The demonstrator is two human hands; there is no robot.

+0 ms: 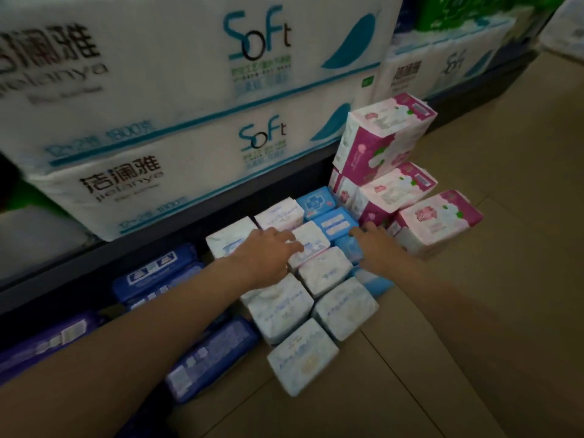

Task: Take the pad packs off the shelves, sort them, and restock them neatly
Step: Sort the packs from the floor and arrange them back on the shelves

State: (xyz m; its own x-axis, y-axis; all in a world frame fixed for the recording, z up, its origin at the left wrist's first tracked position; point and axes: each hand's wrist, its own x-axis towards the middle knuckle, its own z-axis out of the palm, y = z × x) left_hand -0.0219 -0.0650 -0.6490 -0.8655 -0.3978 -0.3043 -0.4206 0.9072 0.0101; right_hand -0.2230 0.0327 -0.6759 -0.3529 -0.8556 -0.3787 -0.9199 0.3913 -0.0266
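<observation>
Several white pad packs (325, 270) lie in rows on the tiled floor in front of the shelf. Light blue packs (335, 221) sit behind them, dark blue packs (211, 355) to their left, and pink packs (385, 137) are stacked at the right. My left hand (268, 251) reaches in with fingers stretched over a white pack (311, 235) in the middle row. My right hand (376, 245) rests on the light blue packs beside the pink stack, fingers extended; whether either hand grips a pack is unclear.
Large white tissue bales (189, 128) fill the shelf above, with its dark bottom edge (158, 235) just over the packs. More bales (442, 71) and green packages (458, 11) stand further right. Beige floor tiles (489, 311) spread out to the right and front.
</observation>
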